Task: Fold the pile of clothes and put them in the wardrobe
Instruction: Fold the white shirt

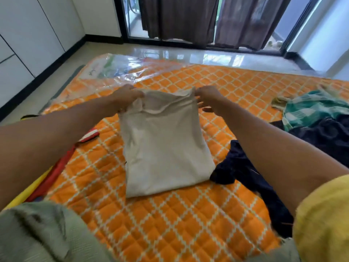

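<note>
Room with glossy pale floor, white cabinet doors on the left wall and dark curtains over a glazed door at the far end. An orange lattice-patterned quilted mattress fills the foreground; clear plastic wrap covers its far left corner. Centre of mattress: a part-folded beige garment, near edge lying flat, far edge lifted. Right side: a pile of dark navy clothes with a teal checked cloth on top. Left edge: a red item, unidentified. Left hand pinches the garment's far left corner, fingers closed on the fabric. Right hand pinches the far right corner with its fingertips, remaining fingers loosely spread.
</note>
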